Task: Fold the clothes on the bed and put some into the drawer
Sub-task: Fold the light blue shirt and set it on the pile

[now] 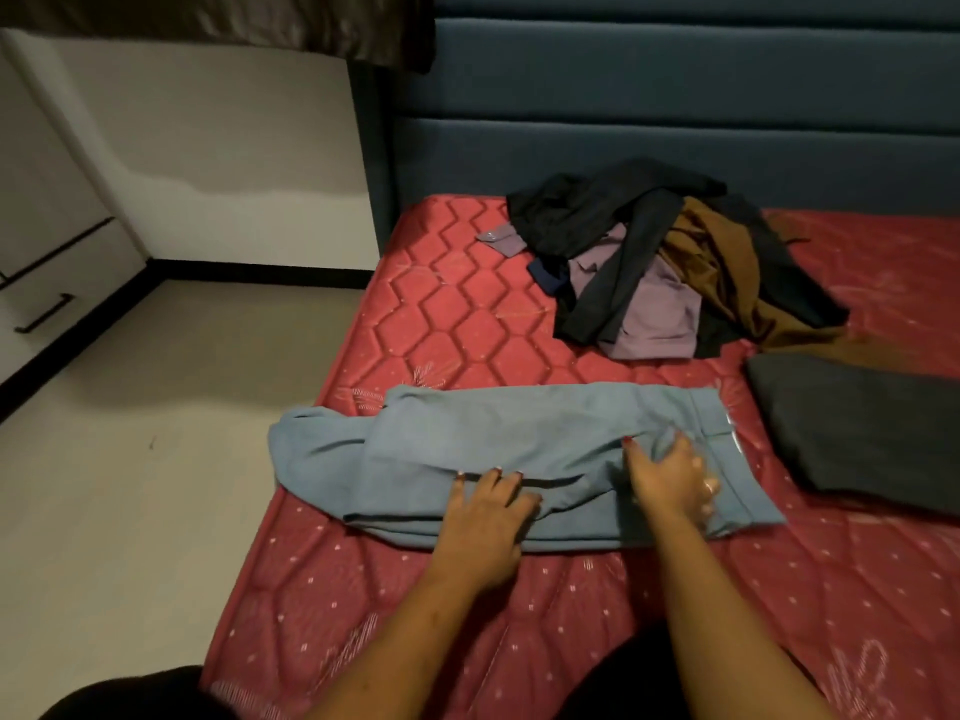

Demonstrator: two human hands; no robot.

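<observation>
The pale blue-grey cloth trousers (493,439) lie stretched crosswise on the near part of the red quilted mattress (441,314), doubled leg on leg, the waistband end (722,433) to the right and the leg ends rumpled and trailing toward the mattress's left edge. The left hand (483,517) rests flat on the middle of the legs with fingers spread, holding nothing. The right hand (670,480) is on the cloth just beside the waistband, but it is blurred and I cannot tell whether it presses or pinches. The fabric looks soft, light and limp, likely to sag and slide out of line if lifted at one spot, so it seems best taken at the firmer waistband and at the leg hems together. Farther back, near the dark blue padded headboard (675,96), sits a loose heap of black, mauve and brown garments (649,267). A folded dark grey garment (857,428) lies to the right. White drawers with black handles (47,283) stand across the floor, left.
</observation>
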